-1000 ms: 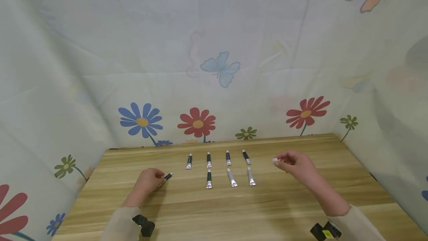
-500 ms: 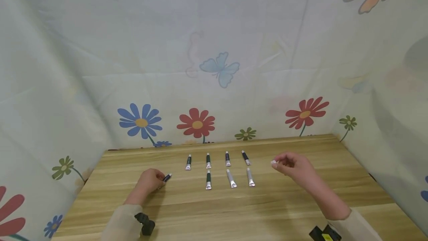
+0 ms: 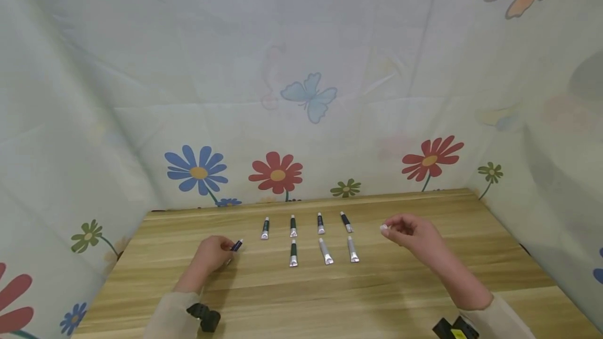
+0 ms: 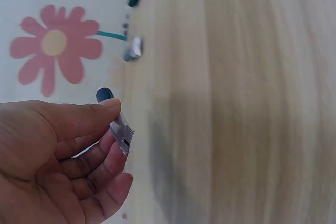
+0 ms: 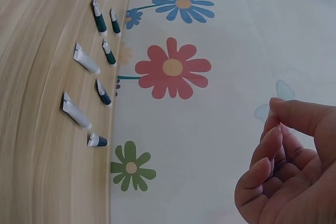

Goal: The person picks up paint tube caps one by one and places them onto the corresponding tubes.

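Note:
My left hand [image 3: 214, 254] pinches a dark blue paint tube [image 3: 237, 245] between thumb and fingers, left of the laid-out tubes. In the left wrist view, the crimped silver end of this blue paint tube [image 4: 122, 131] sticks out below the thumb. Over the right part of the table, my right hand [image 3: 414, 234] pinches a small white piece [image 3: 384, 228] whose kind I cannot tell. The right wrist view shows that hand's thumb and forefinger meeting, with the piece hidden. Between the hands lie green paint tubes [image 3: 294, 253], dark blue ones and grey-white ones [image 3: 326, 251].
The tubes lie in two rows on the wooden table [image 3: 301, 297], the back row including a green tube [image 3: 265, 228] and a dark blue tube [image 3: 346, 222]. A flowered cloth [image 3: 311, 41] hangs behind the table and along both sides.
The left hand has tipped the blue tube slightly, its capped end now a little higher and more of it showing. My right hand has shifted slightly left, still pinching the white piece.

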{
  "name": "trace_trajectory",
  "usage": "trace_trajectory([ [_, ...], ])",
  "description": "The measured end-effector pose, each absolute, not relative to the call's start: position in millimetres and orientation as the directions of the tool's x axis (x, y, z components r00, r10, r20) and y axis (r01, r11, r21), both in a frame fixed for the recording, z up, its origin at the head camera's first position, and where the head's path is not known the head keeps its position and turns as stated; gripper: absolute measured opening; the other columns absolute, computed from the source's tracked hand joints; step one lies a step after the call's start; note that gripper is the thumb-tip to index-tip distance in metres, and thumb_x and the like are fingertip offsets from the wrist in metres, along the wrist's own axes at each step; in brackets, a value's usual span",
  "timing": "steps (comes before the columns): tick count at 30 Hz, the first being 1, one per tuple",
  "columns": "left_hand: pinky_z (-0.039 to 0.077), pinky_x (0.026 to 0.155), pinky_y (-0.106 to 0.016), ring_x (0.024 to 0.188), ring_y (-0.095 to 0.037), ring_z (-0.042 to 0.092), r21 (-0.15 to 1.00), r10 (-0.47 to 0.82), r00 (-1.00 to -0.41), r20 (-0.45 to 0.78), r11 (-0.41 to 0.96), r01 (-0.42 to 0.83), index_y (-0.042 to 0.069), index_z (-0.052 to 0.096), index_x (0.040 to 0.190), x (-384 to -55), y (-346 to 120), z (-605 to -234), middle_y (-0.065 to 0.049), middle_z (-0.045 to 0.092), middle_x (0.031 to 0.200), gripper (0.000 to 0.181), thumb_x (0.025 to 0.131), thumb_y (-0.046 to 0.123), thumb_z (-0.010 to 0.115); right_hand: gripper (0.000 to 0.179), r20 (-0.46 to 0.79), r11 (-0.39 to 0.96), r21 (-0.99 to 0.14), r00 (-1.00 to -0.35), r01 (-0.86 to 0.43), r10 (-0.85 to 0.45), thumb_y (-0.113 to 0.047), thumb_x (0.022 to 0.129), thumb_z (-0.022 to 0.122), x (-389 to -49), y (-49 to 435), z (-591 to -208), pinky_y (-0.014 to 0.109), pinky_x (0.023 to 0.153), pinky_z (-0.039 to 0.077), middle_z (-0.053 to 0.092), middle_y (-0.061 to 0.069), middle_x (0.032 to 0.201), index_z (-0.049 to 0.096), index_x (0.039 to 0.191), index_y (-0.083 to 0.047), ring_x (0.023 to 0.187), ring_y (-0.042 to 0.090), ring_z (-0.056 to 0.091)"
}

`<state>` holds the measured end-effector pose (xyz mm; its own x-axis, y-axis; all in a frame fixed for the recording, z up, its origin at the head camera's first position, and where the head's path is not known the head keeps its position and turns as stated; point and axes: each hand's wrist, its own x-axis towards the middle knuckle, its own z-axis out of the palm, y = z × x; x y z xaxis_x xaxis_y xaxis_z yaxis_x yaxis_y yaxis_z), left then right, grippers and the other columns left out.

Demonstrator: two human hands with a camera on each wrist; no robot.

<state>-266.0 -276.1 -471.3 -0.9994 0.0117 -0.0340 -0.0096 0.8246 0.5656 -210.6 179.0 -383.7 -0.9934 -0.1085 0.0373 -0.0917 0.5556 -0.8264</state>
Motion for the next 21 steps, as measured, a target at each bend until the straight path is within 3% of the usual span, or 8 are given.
trace_trajectory([
  [9,0.057,0.077,-0.035,0.088,-0.018,0.066,0.693,-0.015,-1.000,-0.008,0.721,-0.016,-0.002,0.072,0.111,-246,-252,-442,-0.011,0.074,0.098,0.023,0.091,0.010,0.075,0.031,0.057,0.535,-0.837,-0.991,-0.113,-0.120,-0.025,0.098,0.070,-209,168,-377,0.023,0.066,0.048,0.066,0.007,0.093,0.067,0.117,0.000,0.081,0.015,0.055],
  [21,0.051,0.071,-0.026,0.085,-0.017,0.062,0.753,-0.005,-0.998,0.058,0.657,0.040,0.002,0.073,0.111,-223,-218,-404,-0.007,0.071,0.093,0.024,0.089,0.011,0.078,0.029,0.075,0.475,-0.869,-0.987,-0.136,-0.146,-0.022,0.097,0.071,-206,151,-372,0.022,0.068,0.052,0.070,0.010,0.097,0.067,0.116,0.000,0.080,0.015,0.058],
])
